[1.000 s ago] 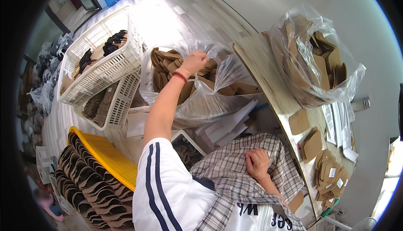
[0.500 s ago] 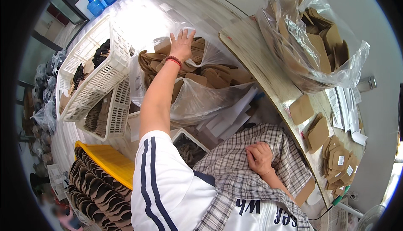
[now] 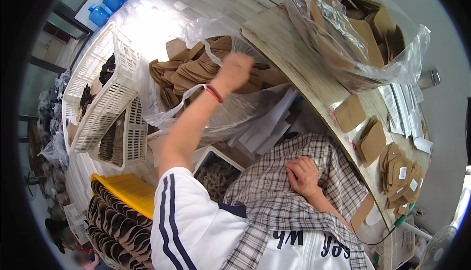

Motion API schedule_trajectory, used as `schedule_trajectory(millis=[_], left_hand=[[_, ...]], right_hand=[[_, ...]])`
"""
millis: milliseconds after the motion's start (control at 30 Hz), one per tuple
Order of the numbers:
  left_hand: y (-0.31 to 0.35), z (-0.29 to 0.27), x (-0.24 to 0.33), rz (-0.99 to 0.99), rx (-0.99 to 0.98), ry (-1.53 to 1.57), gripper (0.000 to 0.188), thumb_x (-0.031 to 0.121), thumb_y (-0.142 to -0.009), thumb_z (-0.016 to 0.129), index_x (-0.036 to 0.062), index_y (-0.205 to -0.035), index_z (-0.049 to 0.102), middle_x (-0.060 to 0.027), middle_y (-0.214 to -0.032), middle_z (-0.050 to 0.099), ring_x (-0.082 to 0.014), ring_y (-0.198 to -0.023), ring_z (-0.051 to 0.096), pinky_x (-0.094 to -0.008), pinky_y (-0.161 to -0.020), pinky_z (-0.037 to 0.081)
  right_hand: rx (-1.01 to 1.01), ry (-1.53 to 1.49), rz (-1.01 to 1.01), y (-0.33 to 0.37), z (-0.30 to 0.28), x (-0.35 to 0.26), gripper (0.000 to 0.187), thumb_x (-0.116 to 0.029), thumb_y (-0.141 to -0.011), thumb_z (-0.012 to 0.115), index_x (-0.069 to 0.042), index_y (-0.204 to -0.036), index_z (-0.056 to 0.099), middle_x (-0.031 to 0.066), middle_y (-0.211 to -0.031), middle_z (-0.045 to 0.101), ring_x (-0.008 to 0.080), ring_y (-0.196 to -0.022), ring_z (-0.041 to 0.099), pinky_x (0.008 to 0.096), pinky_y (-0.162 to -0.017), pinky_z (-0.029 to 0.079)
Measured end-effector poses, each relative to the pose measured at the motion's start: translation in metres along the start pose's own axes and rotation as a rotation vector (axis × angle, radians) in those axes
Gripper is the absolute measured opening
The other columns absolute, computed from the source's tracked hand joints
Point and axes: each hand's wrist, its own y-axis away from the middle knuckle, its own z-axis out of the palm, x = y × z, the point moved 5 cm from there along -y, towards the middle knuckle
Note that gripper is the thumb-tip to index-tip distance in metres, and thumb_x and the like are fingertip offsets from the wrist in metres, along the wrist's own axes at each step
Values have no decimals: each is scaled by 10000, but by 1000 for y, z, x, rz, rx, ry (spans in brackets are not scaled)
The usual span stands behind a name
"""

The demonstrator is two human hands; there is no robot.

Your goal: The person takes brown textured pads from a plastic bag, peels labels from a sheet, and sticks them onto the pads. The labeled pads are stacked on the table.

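My left hand reaches over a large clear plastic bag full of brown shaped cardboard-like pieces. Its fingers are curled downward above the right part of the heap and slightly blurred; whatever they grip is hidden. A loose strip of the bag's film passes by my wrist, which wears a red band. My right hand rests on the checked cloth over my lap, loosely bent, thumb apart, holding nothing.
On the wooden table at right stand a second clear bag of brown pieces, stacked pieces and papers. White crates and a yellow crate of dark curved pieces line the left. A small bin sits before me.
My left hand has moved from lying flat with fingers spread on the bag's far side to the right and nearer, fingers now curled. The bag's film has shifted; my right hand stays on the cloth.
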Motion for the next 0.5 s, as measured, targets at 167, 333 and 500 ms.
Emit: schedule_trajectory(millis=[167,333,500], left_hand=[[69,96,77,-189,-755,137,183,73,-765,558,57,-890,691,-173,-897,710,-352,-908,673,-456,-789,520],[102,147,84,-453,-928,603,212,35,-735,580,55,-908,701,-197,-875,698,-371,-907,665,-450,-812,516],[74,137,69,-580,-304,241,438,-11,-729,600,26,-1164,571,-239,-1207,542,-420,-1106,560,-446,-896,492]], right_hand=[[14,2,7,2,-2,1,129,-31,-765,721,-69,-885,689,46,-892,681,229,-826,635,380,-855,517],[17,-8,3,1,-1,1,127,-21,-751,721,-57,-871,698,59,-871,686,243,-806,637,390,-845,526],[27,-7,4,2,-2,3,138,-32,-753,724,-71,-881,690,46,-886,678,237,-829,640,383,-852,526]])
